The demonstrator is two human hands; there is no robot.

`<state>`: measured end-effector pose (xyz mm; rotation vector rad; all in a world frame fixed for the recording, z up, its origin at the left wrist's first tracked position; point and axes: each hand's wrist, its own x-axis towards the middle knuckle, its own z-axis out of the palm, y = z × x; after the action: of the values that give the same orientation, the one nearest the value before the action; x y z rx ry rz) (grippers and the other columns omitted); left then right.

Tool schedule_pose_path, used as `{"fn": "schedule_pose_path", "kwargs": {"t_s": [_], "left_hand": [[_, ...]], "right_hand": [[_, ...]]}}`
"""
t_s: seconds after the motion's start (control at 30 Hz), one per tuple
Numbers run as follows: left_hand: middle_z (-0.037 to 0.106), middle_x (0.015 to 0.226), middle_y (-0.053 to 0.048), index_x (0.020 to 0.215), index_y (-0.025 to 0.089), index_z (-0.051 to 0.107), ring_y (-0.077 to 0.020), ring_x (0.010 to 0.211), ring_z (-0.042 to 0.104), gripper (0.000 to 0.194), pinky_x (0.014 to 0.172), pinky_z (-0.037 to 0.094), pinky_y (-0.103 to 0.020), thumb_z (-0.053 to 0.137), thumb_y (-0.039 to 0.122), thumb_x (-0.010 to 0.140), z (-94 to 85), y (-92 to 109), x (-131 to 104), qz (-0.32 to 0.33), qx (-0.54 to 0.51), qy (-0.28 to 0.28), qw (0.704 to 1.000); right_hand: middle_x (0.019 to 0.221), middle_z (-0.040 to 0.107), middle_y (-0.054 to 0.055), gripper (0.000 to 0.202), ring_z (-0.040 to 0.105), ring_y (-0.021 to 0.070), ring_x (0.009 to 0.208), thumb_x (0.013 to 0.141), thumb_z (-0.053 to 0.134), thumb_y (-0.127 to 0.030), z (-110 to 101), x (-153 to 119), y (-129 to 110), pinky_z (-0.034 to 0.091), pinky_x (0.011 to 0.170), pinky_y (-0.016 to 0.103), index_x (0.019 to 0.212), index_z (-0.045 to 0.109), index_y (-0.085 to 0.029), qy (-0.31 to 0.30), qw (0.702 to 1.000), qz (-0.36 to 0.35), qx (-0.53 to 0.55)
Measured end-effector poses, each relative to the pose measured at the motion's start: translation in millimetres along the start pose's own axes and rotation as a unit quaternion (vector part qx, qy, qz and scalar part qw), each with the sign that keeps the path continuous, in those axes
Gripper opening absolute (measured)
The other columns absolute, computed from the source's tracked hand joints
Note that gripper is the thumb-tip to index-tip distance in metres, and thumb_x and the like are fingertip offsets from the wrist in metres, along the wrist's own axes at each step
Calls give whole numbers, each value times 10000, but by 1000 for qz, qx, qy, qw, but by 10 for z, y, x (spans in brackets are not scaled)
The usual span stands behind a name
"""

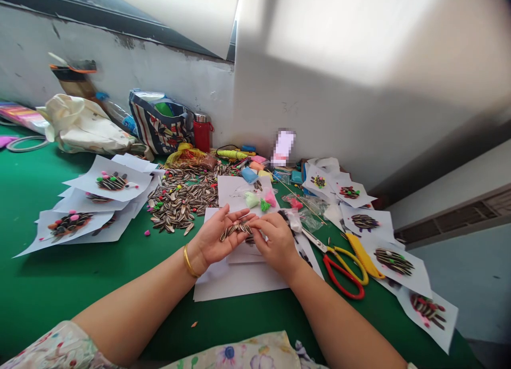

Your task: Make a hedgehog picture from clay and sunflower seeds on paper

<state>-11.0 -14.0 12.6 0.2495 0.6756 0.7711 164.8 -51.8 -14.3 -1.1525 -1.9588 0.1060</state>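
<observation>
My left hand (209, 238) is turned palm up, fingers stretched to the right, with a small heap of striped sunflower seeds (230, 231) lying across it. Against those fingertips, my right hand (278, 242) has thumb and forefinger closed in a pinch at the edge of the seeds; the seed between them is mostly hidden. Below both hands lie white paper sheets (227, 284), and part of a seed arrangement shows between the hands. Beyond them are lumps of green clay (265, 204) and pink clay (270, 197) on paper.
A large pile of sunflower seeds (179, 198) spreads left of centre. Scissors (345, 270) and a yellow cutter (363, 254) lie at right. Seed-decorated papers stand in stacks at left (91, 201) and right (427, 276). A red bottle (202, 133) and bags (159, 124) line the wall.
</observation>
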Motion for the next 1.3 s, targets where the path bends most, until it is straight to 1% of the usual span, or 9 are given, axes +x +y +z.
{"fn": "schedule_pose_path", "kwargs": {"t_s": [0.13,0.33,0.47,0.57,0.77,0.87,0.97,1.07,1.3], "left_hand": [[669,1139,-194,1299,59,533,-215,865,697,491,739,584,-315,355,418,1015,-6,-2,0,-5,7,-20,1000],[656,1163,-219,1260,39,550,-240,977,690,527,845,574,-332,345,457,1013,-31,-1,26,-10,-8,-36,999],[635,1218,-228,1227,51,562,-276,1152,632,508,934,554,-354,364,464,1007,-40,18,42,11,-33,-24,999],[632,1233,-218,1206,70,572,-278,1177,621,478,942,558,-364,360,452,1010,-47,42,54,29,-44,-11,999],[626,1236,-222,1207,57,571,-278,1167,625,487,937,555,-354,345,443,1013,-43,50,57,33,-37,-10,999],[631,1213,-228,1227,56,564,-266,1088,658,524,890,564,-349,327,470,1010,-40,14,52,16,-22,-27,999],[653,1147,-200,1260,80,561,-212,844,695,567,666,577,-296,329,525,996,-50,-38,46,-24,5,-61,998],[674,1020,-151,1274,105,561,-163,668,659,570,483,492,-229,337,545,988,-52,-79,33,-51,18,-79,995],[657,781,-99,1189,53,590,-115,576,613,555,529,500,-190,312,499,1012,-2,-89,-1,-65,-8,-81,995]], "right_hand": [[952,667,54,169,590,215,897,864,631,-207,4,0,-5,463,835,391,1017,698,-235,-15,1000,-8,-7],[933,680,59,141,580,216,905,910,575,-199,-30,-12,-24,448,826,386,967,700,-228,-21,1000,-17,-6],[832,661,47,112,567,202,822,891,587,-198,6,-41,-83,447,773,362,904,696,-219,-56,996,-61,15],[749,643,34,121,564,183,742,897,574,-202,123,-81,-122,449,714,332,855,687,-214,-98,987,-121,42],[868,695,46,181,606,183,823,903,540,-176,214,-117,-189,475,761,332,1021,672,-208,-127,976,-157,78],[910,700,56,180,602,200,876,930,540,-207,139,-88,-211,464,794,358,1040,683,-215,-77,991,-108,34],[921,691,68,255,584,232,909,941,558,-257,100,-67,-216,446,803,392,1169,665,-217,-45,996,-72,-41],[872,671,62,286,570,240,900,933,585,-296,117,-69,-214,439,802,399,1196,662,-215,-50,994,-64,-74],[883,703,55,144,610,213,867,937,534,-213,107,-55,-188,440,778,359,925,677,-202,-38,998,-35,-32]]}}
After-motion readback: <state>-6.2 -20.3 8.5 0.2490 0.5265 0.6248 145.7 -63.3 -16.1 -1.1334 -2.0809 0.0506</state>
